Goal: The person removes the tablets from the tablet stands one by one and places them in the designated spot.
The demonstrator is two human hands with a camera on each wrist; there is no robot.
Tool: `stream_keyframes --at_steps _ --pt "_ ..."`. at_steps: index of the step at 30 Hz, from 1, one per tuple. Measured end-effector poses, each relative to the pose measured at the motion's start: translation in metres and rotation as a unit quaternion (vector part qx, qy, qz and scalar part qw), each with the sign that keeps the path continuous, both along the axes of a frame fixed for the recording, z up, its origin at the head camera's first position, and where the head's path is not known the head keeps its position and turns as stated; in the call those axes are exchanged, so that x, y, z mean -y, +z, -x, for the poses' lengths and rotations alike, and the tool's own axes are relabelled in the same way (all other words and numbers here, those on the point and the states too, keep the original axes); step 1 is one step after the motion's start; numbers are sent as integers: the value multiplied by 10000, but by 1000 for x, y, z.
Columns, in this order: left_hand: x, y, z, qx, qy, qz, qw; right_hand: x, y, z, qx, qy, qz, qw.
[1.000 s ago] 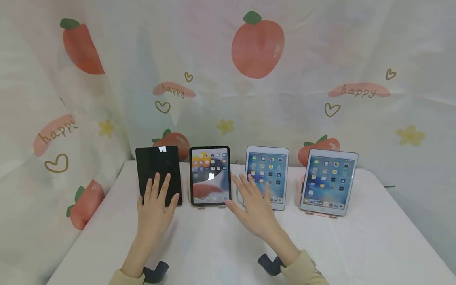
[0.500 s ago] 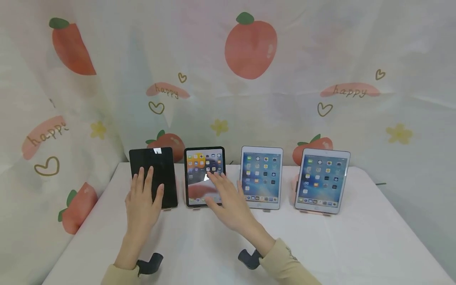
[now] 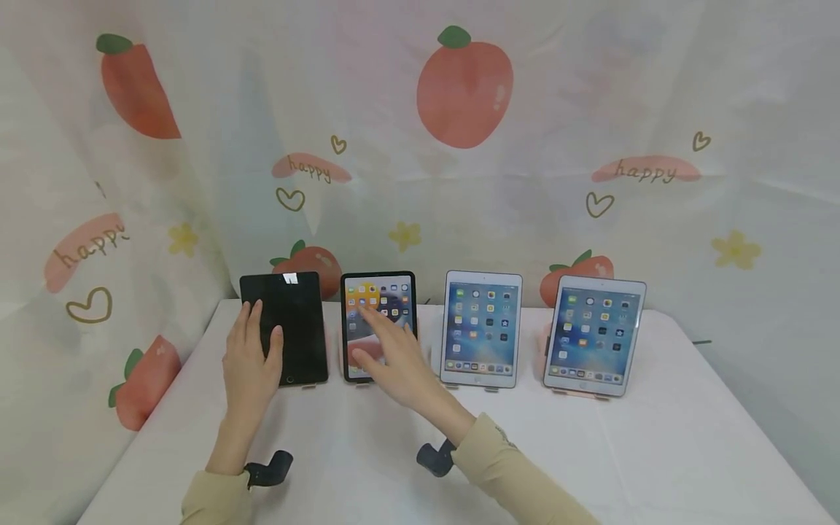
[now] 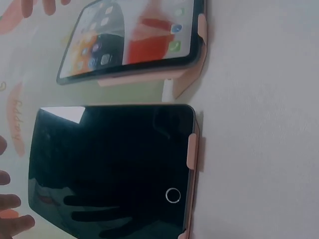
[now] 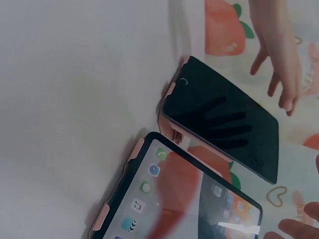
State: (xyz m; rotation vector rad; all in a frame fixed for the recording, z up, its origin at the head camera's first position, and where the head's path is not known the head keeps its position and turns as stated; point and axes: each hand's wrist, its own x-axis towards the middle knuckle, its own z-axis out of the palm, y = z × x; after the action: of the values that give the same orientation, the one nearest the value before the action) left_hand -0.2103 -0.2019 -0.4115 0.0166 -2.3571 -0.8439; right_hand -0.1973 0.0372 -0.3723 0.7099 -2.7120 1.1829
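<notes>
Four tablets would be several, and they lean upright in a row. At the left is a dark-screened black tablet (image 3: 298,313) with a round home button. My left hand (image 3: 251,368) is in front of its left part, fingers loosely extended. In the left wrist view, a gap shows between the hand's fingertips (image 4: 17,224) and the black tablet (image 4: 109,159), whose glass reflects the fingers. Over the second tablet (image 3: 394,292), black-edged with a lit screen of app icons, my right hand (image 3: 403,364) reaches with fingers spread and overlaps the screen's lower right. Neither hand holds anything.
Two white tablets, one (image 3: 482,328) at centre right and one (image 3: 593,335) farther right, show blue home screens. Pink stands (image 4: 192,149) support the tablets on the white-covered table (image 3: 590,459). A fruit-printed curtain (image 3: 525,204) hangs behind. Dark wrist mounts (image 3: 270,468) show below the hands.
My right hand has moved left, from the third tablet to the second. My left hand has drawn left and slightly down, uncovering more of the black tablet. The view has shifted a little.
</notes>
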Motion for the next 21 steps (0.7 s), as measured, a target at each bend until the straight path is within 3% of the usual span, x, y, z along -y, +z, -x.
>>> stream_keyframes --at_steps 10,21 --pt "15 -3 17 -290 93 -496 9983 14 0 24 466 75 696 9965" --pt "31 -10 33 -276 222 -916 9952 29 5 47 593 8 790 9951"
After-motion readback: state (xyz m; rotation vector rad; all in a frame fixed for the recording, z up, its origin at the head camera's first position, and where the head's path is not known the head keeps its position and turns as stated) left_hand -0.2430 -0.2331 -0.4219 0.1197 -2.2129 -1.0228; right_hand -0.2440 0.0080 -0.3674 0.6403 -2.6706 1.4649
